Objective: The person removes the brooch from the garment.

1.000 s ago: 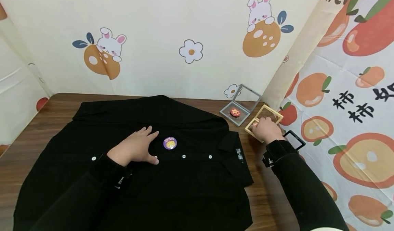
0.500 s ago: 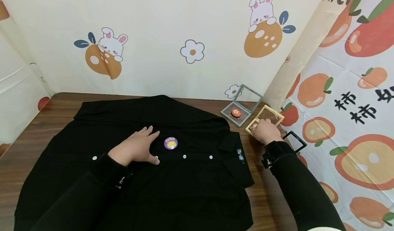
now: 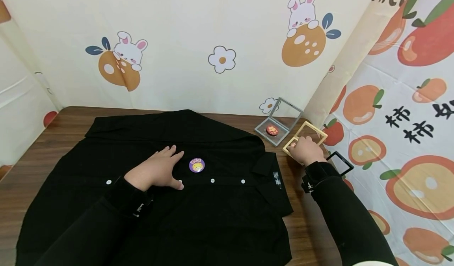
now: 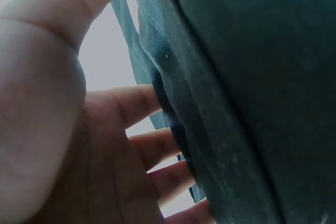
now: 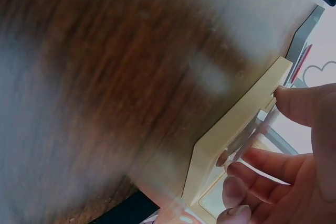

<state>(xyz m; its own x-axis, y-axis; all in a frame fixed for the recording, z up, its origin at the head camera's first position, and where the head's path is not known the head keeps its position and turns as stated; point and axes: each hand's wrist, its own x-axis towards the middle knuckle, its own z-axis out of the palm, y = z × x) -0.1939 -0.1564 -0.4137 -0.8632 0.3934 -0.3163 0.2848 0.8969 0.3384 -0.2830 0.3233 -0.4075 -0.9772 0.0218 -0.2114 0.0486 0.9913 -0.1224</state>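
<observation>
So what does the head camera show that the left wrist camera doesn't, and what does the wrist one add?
Only the head view: the right hand at the yellow-framed case, the grey case with a red badge, and the purple badge on the shirt.
Only the left wrist view: the palm side of the left hand.
Both: the left hand itself and black cloth of the shirt.

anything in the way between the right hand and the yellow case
Nothing visible. The right hand is right at the open yellow case; the gray case and black case stand on either side, not in between.
</observation>
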